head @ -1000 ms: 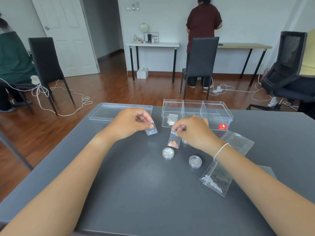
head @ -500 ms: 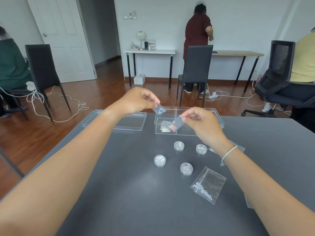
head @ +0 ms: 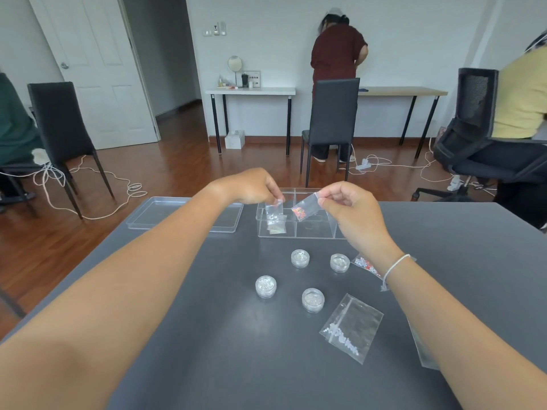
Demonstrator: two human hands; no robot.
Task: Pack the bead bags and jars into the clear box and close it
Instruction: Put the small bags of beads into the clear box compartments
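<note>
The clear box (head: 313, 232) with dividers stands open at the far side of the grey table (head: 207, 335). My left hand (head: 251, 187) pinches a small bag of clear beads (head: 273, 209) over the box's left compartment, where another bag (head: 276, 227) lies. My right hand (head: 346, 208) pinches a small bag of orange beads (head: 305, 209) over the middle compartment. Several round jars sit on the table, among them one (head: 265, 286) at the left and one (head: 313, 299) nearer me. A bag of white beads (head: 352, 331) lies at the right, and a bag of red and white beads (head: 367, 264) is partly hidden by my right wrist.
The box's clear lid (head: 165, 214) lies left of the box. Another flat bag (head: 421, 350) lies partly under my right forearm. Beyond the table are black chairs (head: 331, 113), cables on the wooden floor, and people at the sides and the back wall.
Both hands lifted their small bags from the table up and forward to the box; they now hang over its compartments.
</note>
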